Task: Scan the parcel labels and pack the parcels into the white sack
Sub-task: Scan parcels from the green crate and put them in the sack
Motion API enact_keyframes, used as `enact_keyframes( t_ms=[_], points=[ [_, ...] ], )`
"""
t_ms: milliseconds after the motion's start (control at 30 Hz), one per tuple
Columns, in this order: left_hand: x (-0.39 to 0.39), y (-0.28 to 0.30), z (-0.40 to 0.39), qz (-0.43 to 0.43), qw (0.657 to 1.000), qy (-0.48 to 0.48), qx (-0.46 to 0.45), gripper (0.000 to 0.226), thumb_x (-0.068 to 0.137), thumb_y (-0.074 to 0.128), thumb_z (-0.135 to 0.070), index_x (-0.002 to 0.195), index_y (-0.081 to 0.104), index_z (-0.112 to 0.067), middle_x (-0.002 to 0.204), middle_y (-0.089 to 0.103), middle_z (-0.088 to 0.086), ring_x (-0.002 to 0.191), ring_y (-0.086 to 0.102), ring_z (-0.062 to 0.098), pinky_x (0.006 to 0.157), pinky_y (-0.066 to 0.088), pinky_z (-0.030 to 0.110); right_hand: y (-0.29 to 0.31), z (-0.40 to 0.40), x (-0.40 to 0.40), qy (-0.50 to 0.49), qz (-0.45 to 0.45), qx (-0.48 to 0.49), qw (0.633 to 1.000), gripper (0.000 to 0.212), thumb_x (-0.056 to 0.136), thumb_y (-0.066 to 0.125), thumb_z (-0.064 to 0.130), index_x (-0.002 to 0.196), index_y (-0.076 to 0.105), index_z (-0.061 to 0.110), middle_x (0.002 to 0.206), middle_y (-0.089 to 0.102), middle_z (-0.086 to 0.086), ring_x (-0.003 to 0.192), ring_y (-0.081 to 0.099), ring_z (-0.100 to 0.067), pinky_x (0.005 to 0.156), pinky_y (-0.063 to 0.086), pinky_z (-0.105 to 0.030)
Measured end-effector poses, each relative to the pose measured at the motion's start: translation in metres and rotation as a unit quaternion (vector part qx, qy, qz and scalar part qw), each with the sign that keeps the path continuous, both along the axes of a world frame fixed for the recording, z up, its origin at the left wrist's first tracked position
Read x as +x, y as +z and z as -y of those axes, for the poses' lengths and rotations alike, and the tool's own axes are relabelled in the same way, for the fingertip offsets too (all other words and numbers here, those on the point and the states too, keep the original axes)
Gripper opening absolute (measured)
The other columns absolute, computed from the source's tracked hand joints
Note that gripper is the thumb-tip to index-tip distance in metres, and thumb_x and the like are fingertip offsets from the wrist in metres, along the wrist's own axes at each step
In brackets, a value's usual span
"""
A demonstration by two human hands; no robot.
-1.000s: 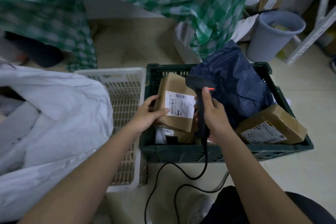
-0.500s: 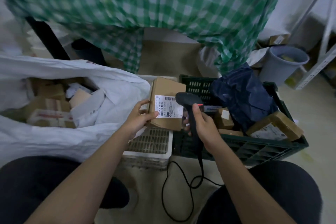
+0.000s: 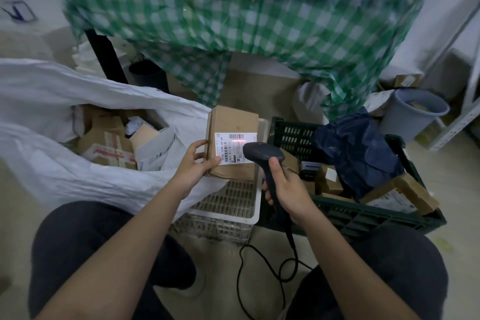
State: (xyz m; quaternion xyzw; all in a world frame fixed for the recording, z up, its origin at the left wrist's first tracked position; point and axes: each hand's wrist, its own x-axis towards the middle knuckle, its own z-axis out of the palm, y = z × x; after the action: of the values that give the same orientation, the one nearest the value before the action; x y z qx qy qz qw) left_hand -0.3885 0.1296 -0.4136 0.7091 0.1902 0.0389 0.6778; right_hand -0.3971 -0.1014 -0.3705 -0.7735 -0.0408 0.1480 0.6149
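L hand [image 3: 193,163]: bare, no glove, ring or watch showing; nails short.
R hand [image 3: 287,187]: bare too, nothing on fingers or wrist.
Forearms: both bare up to near frame edge, no sleeve showing, no band or strap.
Legs: wearing dark, nearly black trousers [image 3: 85,247]; plain fabric, no print, seam or pocket showing; both knees filling near left & near right corners.
Feet: something pale is showing betw. the knees at near centre, too dim & blurred to tell if it's a shoe.
Upper body: not showing in view.
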Motion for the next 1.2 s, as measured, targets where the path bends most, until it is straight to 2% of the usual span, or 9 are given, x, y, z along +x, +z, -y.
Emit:
enact_keyframes(
  t_ms=[500, 700, 767, 833, 900, 1000, 1067, 1133, 1200],
  points=[
    [-0.011, 0.023, -0.03, 0.036, 0.998, 0.026, 0.041, 0.06, 0.084, 0.073, -0.018, 0.136, 0.044, -0.027, 0.131, 0.049, 0.005, 0.114, 0.051, 0.018, 0.083, 0.048, 0.027, 0.014, -0.036, 0.015, 0.024, 0.007, 0.028, 0.999, 0.053, 0.097, 0.039, 0.053, 0.091, 0.063, 0.007, 0.068, 0.065, -0.005, 0.054, 0.057, -0.015, 0.052, 0.048, -0.027],
    [-0.014, 0.059, -0.085, 0.094, 0.971, 0.072, 0.21, 0.064, 0.079, 0.077, -0.021, 0.135, 0.046, -0.023, 0.129, 0.042, -0.001, 0.115, 0.047, 0.011, 0.096, 0.045, 0.019, 0.02, -0.087, 0.041, -0.004, 0.007, 0.077, 0.997, 0.056, 0.096, 0.041, 0.054, 0.094, 0.061, 0.002, 0.074, 0.064, -0.009, 0.051, 0.054, -0.016, 0.05, 0.047, -0.028],
    [-0.018, 0.074, -0.112, 0.082, 0.935, 0.068, 0.337, 0.065, 0.08, 0.075, -0.017, 0.137, 0.044, -0.022, 0.133, 0.033, 0.003, 0.118, 0.042, 0.013, 0.1, 0.037, 0.016, 0.022, -0.106, 0.049, 0.006, 0.003, 0.079, 0.997, 0.054, 0.095, 0.042, 0.056, 0.092, 0.061, 0.005, 0.074, 0.064, -0.008, 0.053, 0.053, -0.017, 0.053, 0.046, -0.031],
    [-0.022, 0.088, -0.138, 0.052, 0.86, 0.043, 0.505, 0.065, 0.08, 0.073, -0.02, 0.137, 0.043, -0.025, 0.139, 0.031, 0.01, 0.124, 0.038, 0.029, 0.105, 0.037, 0.037, 0.024, -0.124, 0.056, 0.014, -0.006, 0.086, 0.996, 0.05, 0.096, 0.042, 0.054, 0.091, 0.061, 0.008, 0.074, 0.063, -0.007, 0.054, 0.052, -0.017, 0.054, 0.046, -0.031],
    [-0.02, 0.102, -0.158, -0.007, 0.77, 0.0, 0.638, 0.064, 0.08, 0.069, -0.022, 0.139, 0.042, -0.027, 0.145, 0.027, 0.014, 0.131, 0.028, 0.036, 0.108, 0.027, 0.044, 0.026, -0.141, 0.062, 0.025, -0.011, 0.086, 0.996, 0.049, 0.097, 0.041, 0.054, 0.093, 0.061, 0.01, 0.076, 0.064, -0.006, 0.054, 0.052, -0.016, 0.054, 0.047, -0.03],
    [-0.011, 0.11, -0.183, -0.097, 0.657, -0.069, 0.745, 0.062, 0.085, 0.063, -0.017, 0.142, 0.04, -0.03, 0.151, 0.021, 0.013, 0.138, 0.019, 0.033, 0.115, 0.011, 0.042, 0.024, -0.164, 0.072, 0.046, -0.016, 0.082, 0.995, 0.049, 0.098, 0.04, 0.053, 0.097, 0.061, 0.009, 0.079, 0.065, -0.006, 0.054, 0.052, -0.015, 0.055, 0.048, -0.029],
    [-0.004, 0.105, -0.199, -0.112, 0.592, -0.064, 0.795, 0.061, 0.081, 0.067, -0.012, 0.137, 0.048, -0.025, 0.149, 0.028, 0.016, 0.138, 0.024, 0.037, 0.116, 0.01, 0.046, 0.022, -0.177, 0.08, 0.057, -0.014, 0.071, 0.996, 0.051, 0.097, 0.041, 0.054, 0.098, 0.062, 0.008, 0.08, 0.066, -0.007, 0.055, 0.053, -0.015, 0.057, 0.049, -0.03],
    [0.003, 0.096, -0.215, -0.121, 0.575, -0.004, 0.809, 0.058, 0.07, 0.079, -0.012, 0.125, 0.061, -0.02, 0.144, 0.04, 0.02, 0.134, 0.034, 0.041, 0.115, 0.019, 0.051, 0.02, -0.191, 0.09, 0.067, -0.011, 0.066, 0.995, 0.053, 0.097, 0.041, 0.055, 0.098, 0.062, 0.007, 0.081, 0.066, -0.007, 0.057, 0.054, -0.016, 0.057, 0.049, -0.029],
    [0.007, 0.087, -0.223, -0.221, 0.579, 0.004, 0.785, 0.055, 0.082, 0.071, -0.023, 0.134, 0.053, -0.022, 0.154, 0.025, 0.017, 0.144, 0.016, 0.04, 0.118, 0.008, 0.05, 0.016, -0.203, 0.099, 0.074, -0.013, 0.066, 0.995, 0.054, 0.096, 0.041, 0.056, 0.098, 0.062, 0.006, 0.082, 0.066, -0.009, 0.057, 0.054, -0.017, 0.058, 0.049, -0.031]
  ],
)
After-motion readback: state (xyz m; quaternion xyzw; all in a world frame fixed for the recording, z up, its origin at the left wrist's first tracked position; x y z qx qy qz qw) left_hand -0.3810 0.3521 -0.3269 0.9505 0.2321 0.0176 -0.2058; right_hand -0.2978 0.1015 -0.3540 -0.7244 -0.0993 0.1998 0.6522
